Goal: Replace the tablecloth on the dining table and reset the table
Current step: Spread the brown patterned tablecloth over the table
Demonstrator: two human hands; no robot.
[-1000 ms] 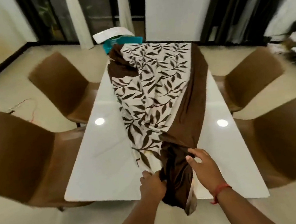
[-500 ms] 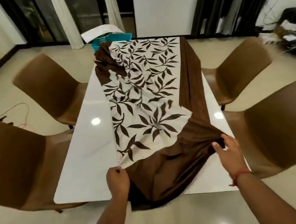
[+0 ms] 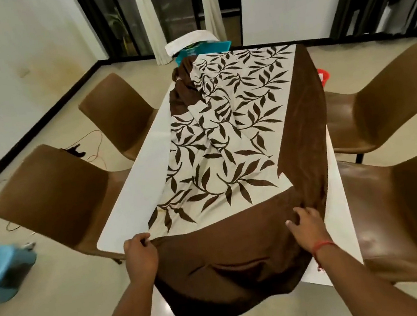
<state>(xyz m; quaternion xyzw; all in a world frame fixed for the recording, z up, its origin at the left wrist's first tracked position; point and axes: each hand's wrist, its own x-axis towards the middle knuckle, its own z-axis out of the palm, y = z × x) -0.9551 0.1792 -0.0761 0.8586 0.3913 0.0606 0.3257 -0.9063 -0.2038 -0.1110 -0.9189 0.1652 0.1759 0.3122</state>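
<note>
Brown-bordered leaf-print tablecloth (image 3: pixel 228 139) lying crumpled over white table (image 3: pixel 138 193), near hem hanging off front edge | L hand (image 3: pixel 140 254) pinching hem, fingers curled | R hand (image 3: pixel 307 227) gathering brown border, fingertips buried in folds | table's far end hidden under cloth.

Bare strip of table (image 3: pixel 137 191) along left edge, open. Four chairs flank it: near left (image 3: pixel 56 199), far left (image 3: pixel 116 114), near right (image 3: pixel 408 216), far right (image 3: pixel 385 102).
</note>
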